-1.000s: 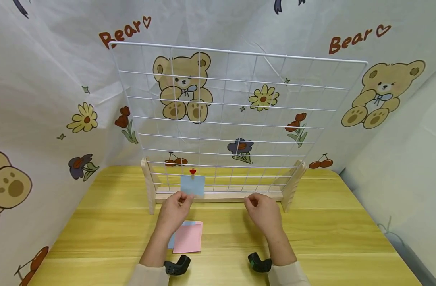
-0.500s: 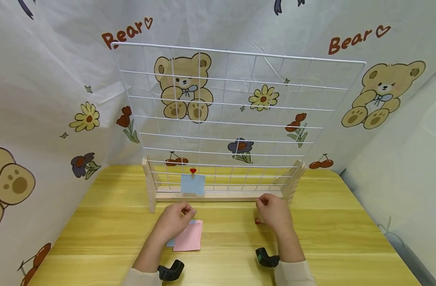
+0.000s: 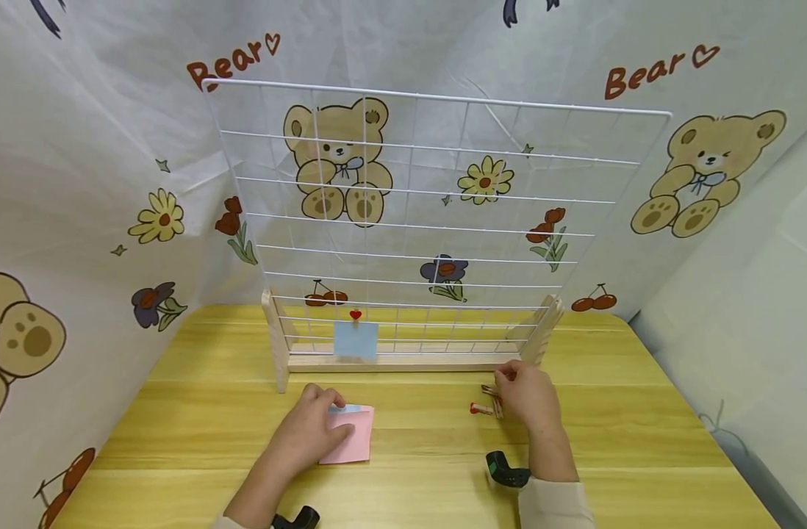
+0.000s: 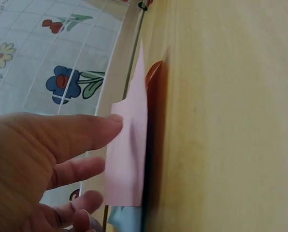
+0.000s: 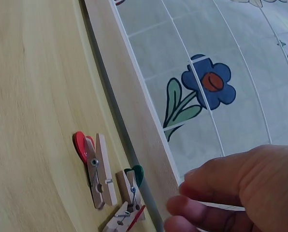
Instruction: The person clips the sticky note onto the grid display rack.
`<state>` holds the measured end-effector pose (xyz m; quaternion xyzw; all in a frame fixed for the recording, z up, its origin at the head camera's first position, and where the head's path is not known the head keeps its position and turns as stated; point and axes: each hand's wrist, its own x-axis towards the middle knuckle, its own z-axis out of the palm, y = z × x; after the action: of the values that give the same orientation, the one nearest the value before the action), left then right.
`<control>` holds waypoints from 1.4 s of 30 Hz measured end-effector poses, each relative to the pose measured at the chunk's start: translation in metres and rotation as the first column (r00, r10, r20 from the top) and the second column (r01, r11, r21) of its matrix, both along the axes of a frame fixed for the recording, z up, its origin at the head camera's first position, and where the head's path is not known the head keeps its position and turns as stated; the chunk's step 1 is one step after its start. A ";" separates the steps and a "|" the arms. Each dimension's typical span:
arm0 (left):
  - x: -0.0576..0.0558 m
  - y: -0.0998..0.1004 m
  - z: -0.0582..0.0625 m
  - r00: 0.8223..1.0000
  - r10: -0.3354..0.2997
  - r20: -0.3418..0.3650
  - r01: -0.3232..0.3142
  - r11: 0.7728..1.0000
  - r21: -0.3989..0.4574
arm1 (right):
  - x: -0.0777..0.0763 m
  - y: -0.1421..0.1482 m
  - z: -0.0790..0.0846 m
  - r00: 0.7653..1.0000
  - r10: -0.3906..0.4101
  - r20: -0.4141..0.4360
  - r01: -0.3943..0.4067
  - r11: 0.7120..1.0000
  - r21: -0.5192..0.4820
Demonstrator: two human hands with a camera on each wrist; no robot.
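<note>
My left hand (image 3: pixel 304 430) is at the pink paper sheets (image 3: pixel 353 443), fingers spread and uncurled. In the left wrist view a fingertip overlaps the pink paper's edge, and a bit of blue paper (image 4: pixel 127 217) shows beneath. My right hand (image 3: pixel 529 397) hovers beside several small wooden clothespins, its fingers loosely bent and holding nothing visible. One clothespin (image 5: pixel 101 174) bears a red heart, another clothespin (image 5: pixel 130 186) a green one; a third clothespin (image 5: pixel 117 220) is partly cut off. A blue note (image 3: pixel 355 342) hangs on the white wire grid (image 3: pixel 436 193) under a red-heart clothespin (image 3: pixel 355 316).
The grid stands in a wooden base (image 3: pixel 410 364) with two side supports, toward the back of the wooden table (image 3: pixel 417 477). Behind it hangs a cloth (image 3: pixel 403 44) printed with bears and flowers. Each wrist wears a black device (image 3: pixel 507 470).
My left hand has let go of the hanging blue note and come down to the pink paper. My right hand has moved right, uncovering the clothespins.
</note>
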<state>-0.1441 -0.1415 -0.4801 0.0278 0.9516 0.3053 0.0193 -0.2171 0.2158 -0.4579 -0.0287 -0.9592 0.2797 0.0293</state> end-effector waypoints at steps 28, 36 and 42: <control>0.001 -0.021 0.022 0.991 -0.035 0.128 0.034 0.999 0.016 | 0.001 0.016 0.006 0.974 0.070 0.215 -0.073 0.997 0.004; 0.002 -0.020 0.028 0.991 -0.023 0.130 0.004 0.989 0.151 | 0.003 0.018 0.006 0.971 0.067 0.231 -0.067 0.998 -0.008; 0.000 -0.017 0.031 0.992 -0.013 0.125 -0.012 0.980 0.197 | 0.004 0.020 0.006 0.963 0.079 0.258 -0.073 0.997 -0.032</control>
<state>-0.1437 -0.1580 -0.4494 0.0107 0.9136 0.3993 0.0763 -0.2136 0.2355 -0.4514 -0.0285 -0.9521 0.2848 -0.1075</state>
